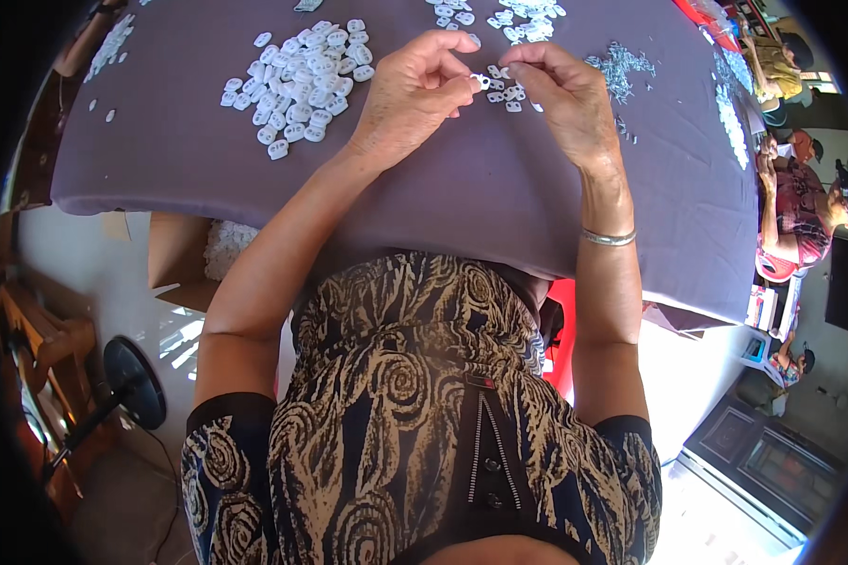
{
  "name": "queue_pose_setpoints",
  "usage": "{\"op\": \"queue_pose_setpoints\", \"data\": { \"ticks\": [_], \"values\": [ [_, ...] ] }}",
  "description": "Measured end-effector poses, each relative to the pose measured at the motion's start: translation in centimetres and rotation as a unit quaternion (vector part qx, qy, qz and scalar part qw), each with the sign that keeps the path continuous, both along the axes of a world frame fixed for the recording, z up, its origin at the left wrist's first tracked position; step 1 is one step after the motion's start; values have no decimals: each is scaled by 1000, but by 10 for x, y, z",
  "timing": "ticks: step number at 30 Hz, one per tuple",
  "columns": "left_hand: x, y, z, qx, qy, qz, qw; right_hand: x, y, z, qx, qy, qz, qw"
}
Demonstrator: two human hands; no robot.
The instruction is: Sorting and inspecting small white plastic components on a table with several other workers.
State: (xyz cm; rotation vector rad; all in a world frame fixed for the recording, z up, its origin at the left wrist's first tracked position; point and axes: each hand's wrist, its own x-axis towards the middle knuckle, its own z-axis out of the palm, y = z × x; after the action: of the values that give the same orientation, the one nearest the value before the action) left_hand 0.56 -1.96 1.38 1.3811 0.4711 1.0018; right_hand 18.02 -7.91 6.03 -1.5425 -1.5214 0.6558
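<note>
Over the far side of the table, my left hand (415, 89) pinches a small white plastic piece (481, 82) between thumb and index finger; its other fingers are curled. Just to the right, my right hand (567, 94) has its thumb and index finger closed near that piece. What they hold, if anything, is too small to make out. Below and between the fingertips lie several small white pieces with holes (513, 105). Left of my left hand spreads a large heap of white oval pieces with two holes (301, 85). Small silvery metal parts (622, 68) lie right of my right hand.
A dark purple cloth (443, 202) covers the table. More white pieces (530, 11) lie at the far edge, others (730, 122) at the right. A cardboard box (179, 254) with white pieces stands below the table. A black fan (134, 381) is lower left. Other people (806, 202) sit at right.
</note>
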Motion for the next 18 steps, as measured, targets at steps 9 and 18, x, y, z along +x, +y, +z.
{"op": "queue_pose_setpoints", "data": {
  "ticks": [9,18],
  "values": [
    [4,1,-8,48,41,16,998,-2,15,-20,-46,212,45,975],
    [5,-3,-5,47,40,25,998,-4,16,-29,-68,296,52,951]
  ]
}}
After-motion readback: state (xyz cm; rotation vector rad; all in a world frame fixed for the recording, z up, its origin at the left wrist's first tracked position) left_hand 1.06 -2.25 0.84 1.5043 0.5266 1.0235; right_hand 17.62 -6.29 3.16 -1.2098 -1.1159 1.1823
